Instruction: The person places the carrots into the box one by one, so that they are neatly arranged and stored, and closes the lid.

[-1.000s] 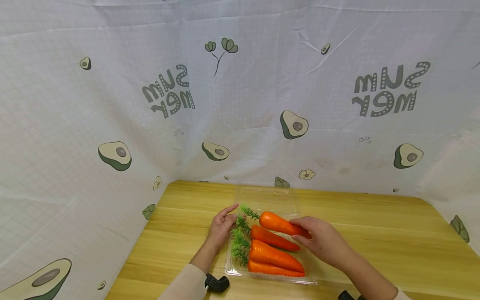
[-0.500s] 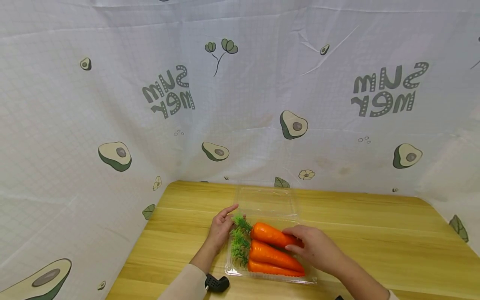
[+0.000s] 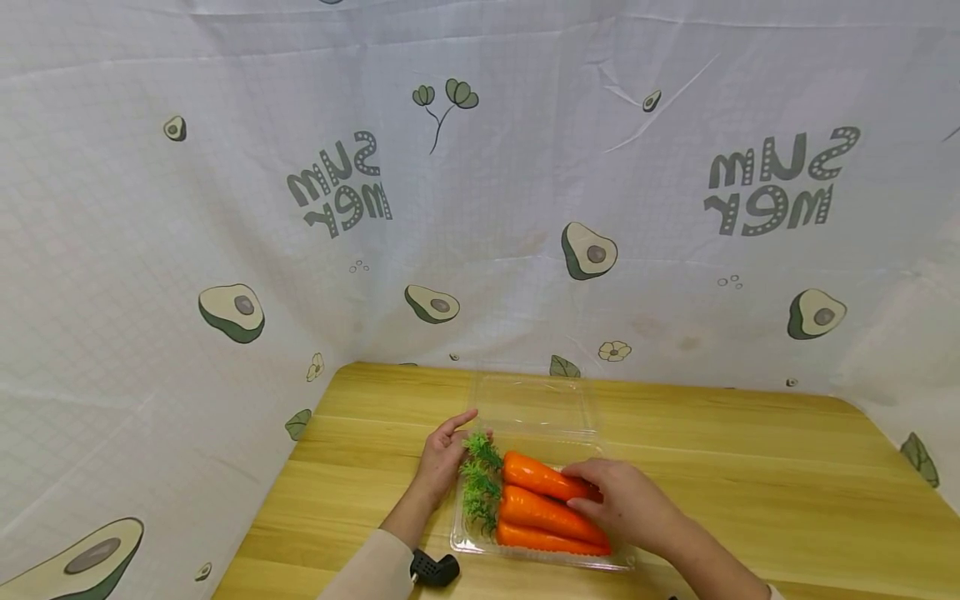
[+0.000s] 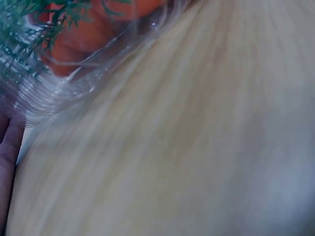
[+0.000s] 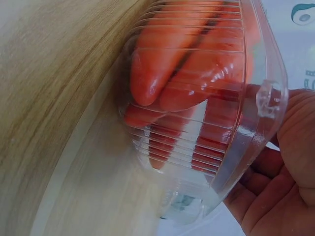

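Note:
A clear plastic clamshell box (image 3: 543, 563) lies on the table with its lid (image 3: 532, 402) folded back. Inside are several orange carrots (image 3: 551, 515) with green leafy tops (image 3: 480, 487) pointing left; through the ribbed wall in the right wrist view, carrots (image 5: 157, 73) appear stacked in layers. My right hand (image 3: 626, 504) pinches the tapered end of the rearmost carrot (image 3: 531, 472), which lies on top. My left hand (image 3: 441, 457) rests against the box's left side, index finger extended; part of it is hidden by leaves. Only its edge (image 4: 7, 172) shows in the left wrist view.
A wooden table (image 3: 750, 467) carries the box. White cloth printed with avocados (image 3: 588, 250) hangs behind it and along the sides. At my left wrist is a black device (image 3: 435, 569).
My right hand has lowered the carrot toward me and leftward into the box, over another carrot, where it now lies. My left hand has stayed in place.

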`<state>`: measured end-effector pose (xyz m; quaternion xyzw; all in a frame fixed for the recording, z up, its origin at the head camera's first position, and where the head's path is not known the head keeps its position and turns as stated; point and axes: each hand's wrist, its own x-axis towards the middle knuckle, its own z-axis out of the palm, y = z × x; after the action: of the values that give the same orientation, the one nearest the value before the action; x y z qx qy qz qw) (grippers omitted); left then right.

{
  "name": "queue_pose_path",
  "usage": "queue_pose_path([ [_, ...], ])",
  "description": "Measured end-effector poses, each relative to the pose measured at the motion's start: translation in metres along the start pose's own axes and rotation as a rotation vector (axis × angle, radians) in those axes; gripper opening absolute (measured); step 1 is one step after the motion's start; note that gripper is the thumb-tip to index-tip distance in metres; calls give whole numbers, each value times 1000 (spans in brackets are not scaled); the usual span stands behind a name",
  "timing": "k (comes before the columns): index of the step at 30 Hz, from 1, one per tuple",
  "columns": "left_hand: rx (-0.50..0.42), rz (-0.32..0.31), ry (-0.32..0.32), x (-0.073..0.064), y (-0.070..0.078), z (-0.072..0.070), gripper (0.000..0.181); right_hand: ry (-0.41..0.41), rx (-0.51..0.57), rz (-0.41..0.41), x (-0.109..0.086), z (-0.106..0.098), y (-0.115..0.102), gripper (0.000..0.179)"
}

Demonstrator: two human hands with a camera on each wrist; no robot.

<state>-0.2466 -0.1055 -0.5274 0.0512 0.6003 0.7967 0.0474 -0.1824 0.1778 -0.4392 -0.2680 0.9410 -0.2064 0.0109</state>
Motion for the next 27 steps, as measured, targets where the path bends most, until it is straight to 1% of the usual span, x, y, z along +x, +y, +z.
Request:
queue_pose_path([
  [5,-24,0,-29,-1,0,-1,50,15,-5,4,0,1,1,30],
  [8,-21,-8,-27,-1,0,-1,50,17,6,27,0,1,2,30],
  [11,-23,-12,-26,-1,1,0,50,11,59,64,-1,-1,4,31],
  [14,-30,-6,-33,-2,2,0,51,20,141,107,-1,-3,6,32],
  [18,-21,8,-30,-2,3,0,51,95,211,150,0,-6,12,29],
  [21,-13,-1,-21,-1,4,0,51,168,252,179,1,-8,17,26],
  [24,-17,-27,-5,-1,5,0,50,221,317,225,2,-8,24,24],
  [27,-24,-48,11,0,7,0,51,250,368,284,3,-8,32,26],
])
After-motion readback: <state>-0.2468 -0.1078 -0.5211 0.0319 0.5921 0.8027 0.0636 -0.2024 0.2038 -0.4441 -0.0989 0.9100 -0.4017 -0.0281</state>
